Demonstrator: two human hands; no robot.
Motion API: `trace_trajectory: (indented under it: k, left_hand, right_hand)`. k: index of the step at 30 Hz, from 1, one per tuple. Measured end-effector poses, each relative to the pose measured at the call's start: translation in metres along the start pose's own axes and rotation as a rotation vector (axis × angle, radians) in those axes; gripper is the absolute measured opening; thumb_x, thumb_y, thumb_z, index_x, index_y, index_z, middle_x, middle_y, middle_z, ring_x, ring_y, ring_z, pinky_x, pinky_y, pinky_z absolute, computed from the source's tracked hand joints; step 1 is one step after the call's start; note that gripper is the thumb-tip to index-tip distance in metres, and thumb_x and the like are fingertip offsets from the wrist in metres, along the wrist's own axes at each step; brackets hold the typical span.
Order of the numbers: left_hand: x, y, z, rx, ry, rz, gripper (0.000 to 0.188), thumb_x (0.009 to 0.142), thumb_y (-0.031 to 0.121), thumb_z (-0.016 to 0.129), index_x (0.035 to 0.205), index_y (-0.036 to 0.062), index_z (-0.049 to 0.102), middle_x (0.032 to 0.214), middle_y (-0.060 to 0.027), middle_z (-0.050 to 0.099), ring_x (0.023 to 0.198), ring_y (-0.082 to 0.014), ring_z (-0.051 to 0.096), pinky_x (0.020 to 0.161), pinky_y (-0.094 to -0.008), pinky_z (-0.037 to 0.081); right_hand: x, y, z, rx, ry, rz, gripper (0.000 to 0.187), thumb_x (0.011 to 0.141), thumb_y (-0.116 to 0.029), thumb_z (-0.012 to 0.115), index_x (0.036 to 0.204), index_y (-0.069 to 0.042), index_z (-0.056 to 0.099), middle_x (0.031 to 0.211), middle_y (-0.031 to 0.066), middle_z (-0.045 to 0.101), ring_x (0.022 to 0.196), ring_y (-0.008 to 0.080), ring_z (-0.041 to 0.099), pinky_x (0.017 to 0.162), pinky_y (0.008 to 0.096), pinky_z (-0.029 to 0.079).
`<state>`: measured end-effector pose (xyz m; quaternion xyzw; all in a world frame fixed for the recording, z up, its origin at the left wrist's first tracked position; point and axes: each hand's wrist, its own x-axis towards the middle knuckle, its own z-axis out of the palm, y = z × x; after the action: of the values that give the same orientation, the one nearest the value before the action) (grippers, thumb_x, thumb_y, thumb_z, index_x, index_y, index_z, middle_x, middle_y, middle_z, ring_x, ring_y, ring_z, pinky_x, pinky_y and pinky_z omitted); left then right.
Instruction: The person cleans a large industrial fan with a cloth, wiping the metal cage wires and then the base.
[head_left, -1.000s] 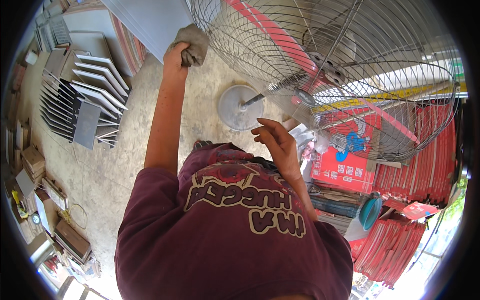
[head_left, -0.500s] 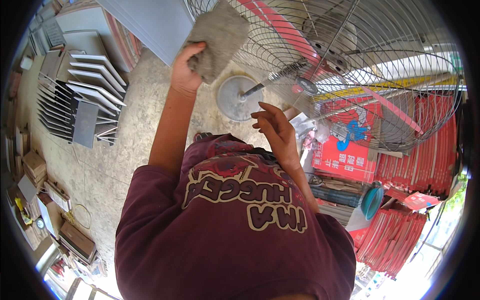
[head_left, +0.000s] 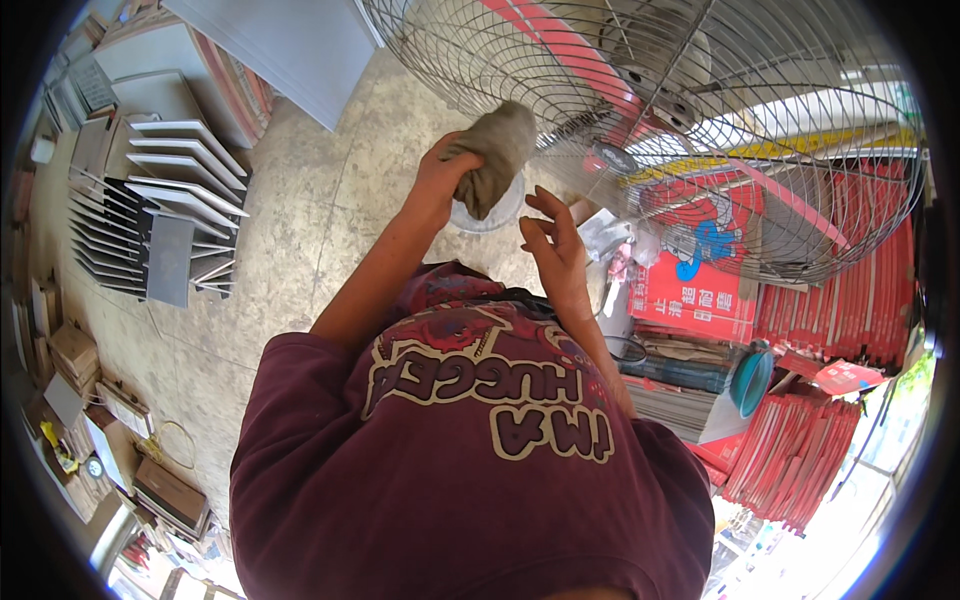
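A crumpled grey-brown cloth [head_left: 498, 158] is gripped in my left hand [head_left: 447, 180], fingers closed round its lower left side. The cloth is held up in front of a large round fan [head_left: 640, 130] with a wire guard and red blades; I cannot tell whether it touches the guard. My right hand [head_left: 557, 243] is raised below the cloth and apart from it, fingers loosely curled and spread, with nothing in it. Behind the cloth, the fan's round grey base [head_left: 490, 212] shows in part on the floor.
At the left, pale tile samples [head_left: 185, 165] stand in a black slotted rack [head_left: 110, 240]. A large grey-blue panel [head_left: 290, 50] is at the top. Stacked red cartons [head_left: 790, 460] and a teal round thing [head_left: 752, 383] lie at the right. Boxes [head_left: 170, 490] sit at lower left.
My left hand has moved right and downward with the cloth, away from the panel and nearer my right hand. The cloth now looks more bunched. My right hand has shifted only slightly.
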<state>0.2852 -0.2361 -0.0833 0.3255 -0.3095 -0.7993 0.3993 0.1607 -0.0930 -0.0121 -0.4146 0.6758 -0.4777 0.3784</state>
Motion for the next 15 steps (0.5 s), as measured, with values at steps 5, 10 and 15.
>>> trace_trajectory:
  k: [5, 10, 15]
  left_hand:
    - [-0.026, -0.007, 0.026, 0.596, -0.086, 0.432, 0.040, 0.073, 0.001, 0.059, 0.112, 0.0042, 0.054, 0.099, -0.0066, 0.060, 0.095, -0.0156, 0.057, 0.081, -0.0283, 0.046]
    - [-0.060, -0.007, 0.039, 0.953, -0.282, 0.490, 0.058, 0.071, 0.011, 0.067, 0.124, 0.0056, 0.045, 0.110, -0.0191, 0.055, 0.101, -0.0333, 0.054, 0.086, -0.0393, 0.042]
    - [-0.068, 0.000, 0.033, 1.027, -0.438, 0.585, 0.068, 0.069, 0.016, 0.070, 0.129, 0.0020, 0.042, 0.121, -0.0193, 0.051, 0.113, -0.0358, 0.047, 0.097, -0.0424, 0.034]
  right_hand:
    - [0.002, 0.014, 0.015, 0.308, -0.028, 0.192, 0.066, 0.092, -0.048, 0.050, 0.137, -0.004, 0.032, 0.123, 0.0134, 0.050, 0.112, 0.0208, 0.050, 0.086, 0.0344, 0.047]
    - [0.002, 0.036, 0.025, 0.723, 0.007, 0.337, 0.049, 0.092, -0.045, 0.049, 0.119, -0.004, 0.046, 0.107, 0.0092, 0.055, 0.098, 0.0183, 0.055, 0.082, 0.0327, 0.048]
    - [0.002, 0.041, 0.026, 0.889, 0.093, 0.342, 0.036, 0.094, -0.031, 0.046, 0.116, -0.003, 0.051, 0.103, 0.0081, 0.059, 0.095, 0.0188, 0.057, 0.084, 0.0335, 0.046]
